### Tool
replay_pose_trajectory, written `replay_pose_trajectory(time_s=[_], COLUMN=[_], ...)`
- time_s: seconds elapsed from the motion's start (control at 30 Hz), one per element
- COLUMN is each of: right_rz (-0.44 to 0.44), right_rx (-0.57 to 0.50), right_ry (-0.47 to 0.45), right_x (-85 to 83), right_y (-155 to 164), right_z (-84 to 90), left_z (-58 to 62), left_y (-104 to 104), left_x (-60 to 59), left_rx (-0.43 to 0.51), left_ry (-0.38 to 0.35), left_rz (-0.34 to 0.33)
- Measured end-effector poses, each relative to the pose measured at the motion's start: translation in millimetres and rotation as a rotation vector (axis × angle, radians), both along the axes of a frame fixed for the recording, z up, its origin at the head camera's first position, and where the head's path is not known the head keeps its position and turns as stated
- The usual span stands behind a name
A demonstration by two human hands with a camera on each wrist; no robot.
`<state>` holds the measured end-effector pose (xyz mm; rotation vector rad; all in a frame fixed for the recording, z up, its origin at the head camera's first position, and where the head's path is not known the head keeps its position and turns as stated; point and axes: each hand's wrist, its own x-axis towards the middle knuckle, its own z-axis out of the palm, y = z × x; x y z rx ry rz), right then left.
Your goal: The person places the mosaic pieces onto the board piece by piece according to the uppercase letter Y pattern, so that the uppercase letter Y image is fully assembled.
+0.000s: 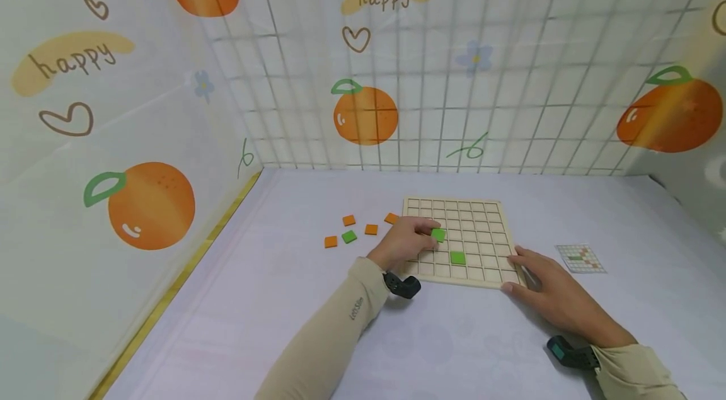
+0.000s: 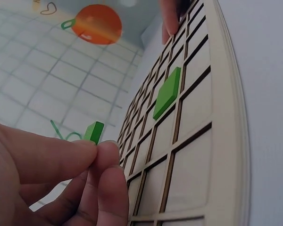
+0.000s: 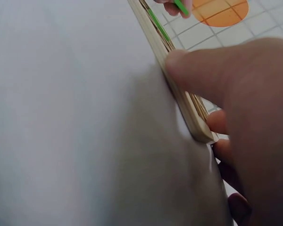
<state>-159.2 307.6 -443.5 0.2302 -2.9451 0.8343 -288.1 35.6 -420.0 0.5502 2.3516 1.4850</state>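
Observation:
My left hand (image 1: 404,241) pinches a green square tile (image 1: 438,235) between thumb and fingers, over the left part of a light wooden grid board (image 1: 486,231). In the left wrist view this pinched tile (image 2: 94,132) stands on edge, raised off the board. Another green tile (image 1: 458,257) lies in a cell toward the board's front. At the near right corner, my right hand (image 1: 556,291) holds the board, thumb at the front edge and fingers along the right side. The right wrist view shows the thumb (image 3: 193,68) against the wooden rim.
Left of the board lie several loose orange tiles (image 1: 371,230) and one green tile (image 1: 349,236). A small card with a coloured grid pattern (image 1: 581,259) lies to the right. A white curtain printed with oranges (image 1: 365,115) hangs behind the table (image 1: 272,299).

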Motion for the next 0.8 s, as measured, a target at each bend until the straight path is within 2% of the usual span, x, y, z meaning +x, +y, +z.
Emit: replay_pose_trajectory(time_s=[0.4,0.8], right_rz=[-0.001,-0.003], right_rx=[-0.005,0.007], right_ry=[0.008,0.001], right_x=[0.0,-0.6], right_y=[0,0], right_z=[-0.2,-0.6], left_z=[-1.1,-5.7], left_y=[12,16], left_x=[2.8,4.1], left_rx=[-0.049,-0.051], left_ry=[0.061,0.073], left_rz=[0.002,0.018])
